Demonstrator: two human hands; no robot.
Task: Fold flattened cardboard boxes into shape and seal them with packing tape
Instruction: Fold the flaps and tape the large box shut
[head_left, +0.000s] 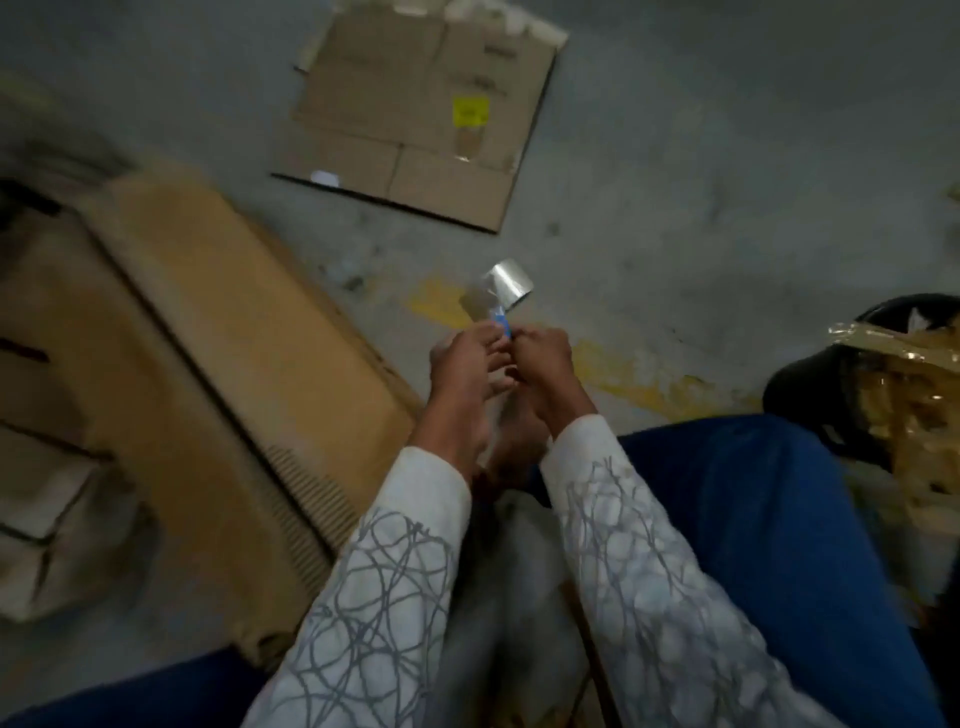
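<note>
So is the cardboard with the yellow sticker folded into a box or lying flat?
Flat. The cardboard lies spread on the floor, flaps level with its panels, no sides raised.

The left hand (465, 364) and right hand (545, 358) meet mid-scene, both pinching a small blue piece (503, 327). A shiny strip (508, 287) sticks out just beyond it. A flat box (415, 114) lies far on the floor (727, 182). A big box (208, 332) sits left.

A warehouse or packing area: a bare, stained grey concrete floor (675, 208) carries worn yellow paint marks (660, 387). A flattened cardboard box (415, 119) lies on it, with more cardboard sheets (234, 322) piled at the left edge.
</note>
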